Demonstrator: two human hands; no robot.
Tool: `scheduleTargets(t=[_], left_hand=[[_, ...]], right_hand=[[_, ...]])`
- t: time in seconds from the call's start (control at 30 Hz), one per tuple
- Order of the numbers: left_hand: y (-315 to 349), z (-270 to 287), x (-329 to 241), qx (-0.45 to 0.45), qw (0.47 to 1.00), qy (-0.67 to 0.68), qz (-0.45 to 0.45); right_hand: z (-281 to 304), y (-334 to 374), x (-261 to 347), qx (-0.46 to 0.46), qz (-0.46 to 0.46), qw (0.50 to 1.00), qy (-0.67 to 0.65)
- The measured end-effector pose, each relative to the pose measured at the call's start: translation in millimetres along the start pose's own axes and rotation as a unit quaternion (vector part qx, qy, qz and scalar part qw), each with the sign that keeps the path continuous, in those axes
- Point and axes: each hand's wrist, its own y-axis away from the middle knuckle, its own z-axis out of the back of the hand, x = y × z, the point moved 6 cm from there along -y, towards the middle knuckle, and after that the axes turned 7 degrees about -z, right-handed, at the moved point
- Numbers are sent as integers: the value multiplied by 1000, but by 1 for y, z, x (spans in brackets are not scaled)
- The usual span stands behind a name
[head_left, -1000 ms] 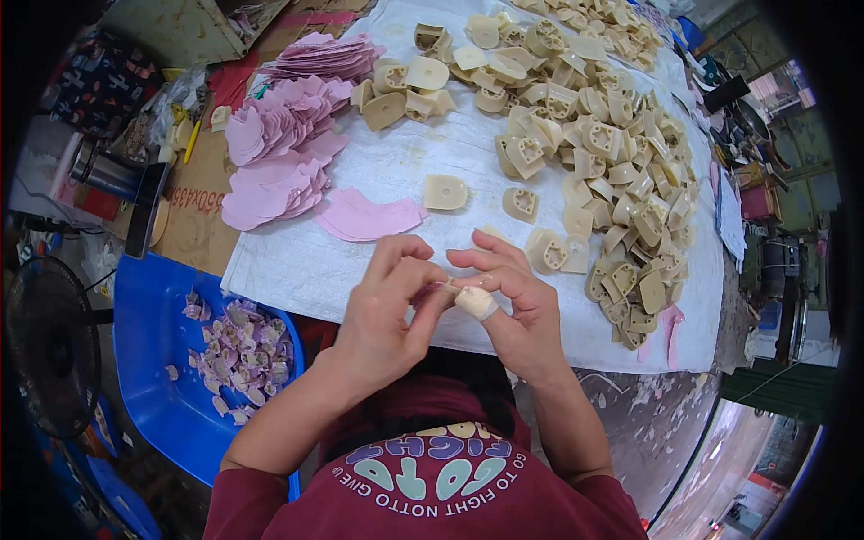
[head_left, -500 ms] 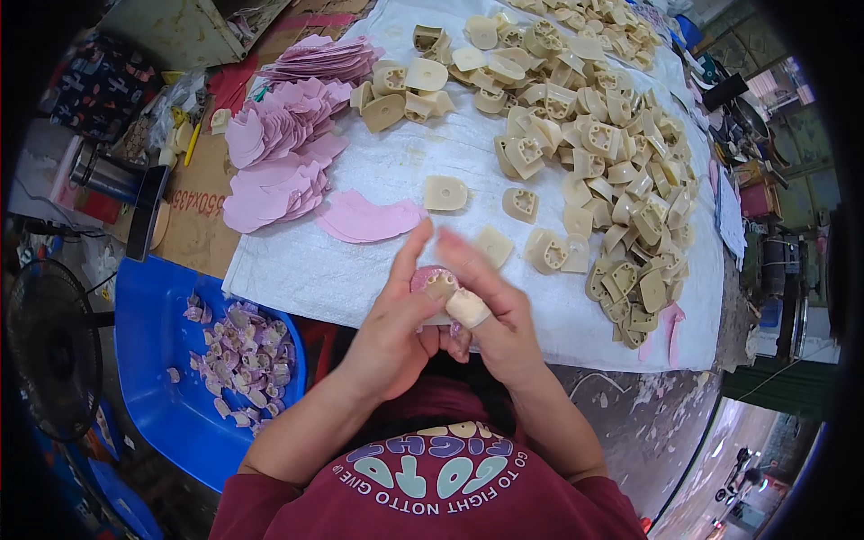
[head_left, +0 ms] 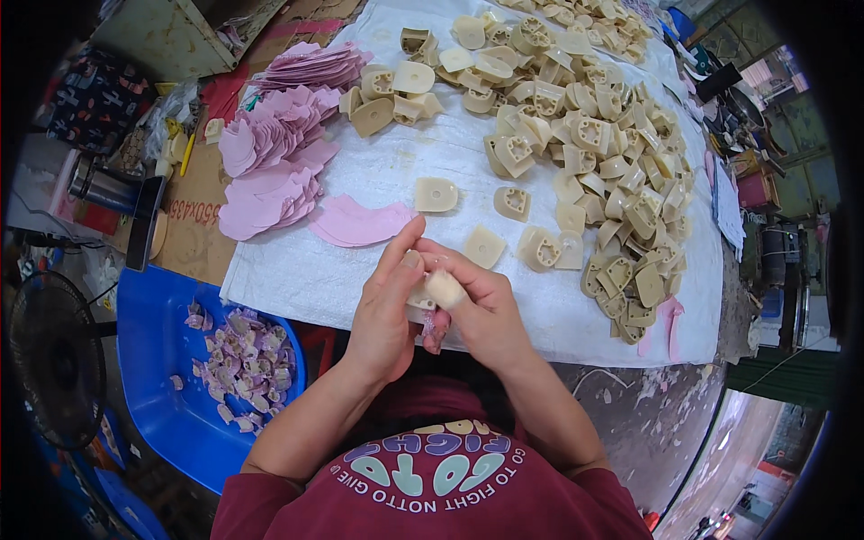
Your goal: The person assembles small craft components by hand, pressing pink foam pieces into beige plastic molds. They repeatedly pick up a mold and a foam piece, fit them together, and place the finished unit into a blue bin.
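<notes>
Both hands come together at the table's near edge around a beige plastic shoe heel (head_left: 419, 298) with pink covering on it. My left hand (head_left: 382, 315) is closed on its left side, fingers pointing up and thumb against the piece. My right hand (head_left: 490, 315) grips it from the right, its thumb wrapped in a pale cover. Fingers hide most of the heel. Just beyond lie loose beige heels (head_left: 436, 194) and a curved pink cover piece (head_left: 362, 221).
Stacked pink pieces (head_left: 270, 135) lie at the table's left. A large pile of beige heels (head_left: 621, 180) covers its right side. A blue tub (head_left: 148, 360) holding pink-covered heels stands below left, beside a black fan (head_left: 56, 346).
My hands have closed in around the heel, and my left fingers now cover more of it. The pink covering that showed on top is mostly hidden. The view has shifted slightly.
</notes>
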Motion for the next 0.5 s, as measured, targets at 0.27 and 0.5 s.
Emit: scheduleTargets(t=[0.27, 0.5], left_hand=[[13, 0, -2, 134, 990, 46, 9], [23, -18, -13, 131, 983, 126, 10]], right_hand=[[6, 9, 17, 36, 143, 966, 212], [8, 17, 23, 81, 95, 991, 50]])
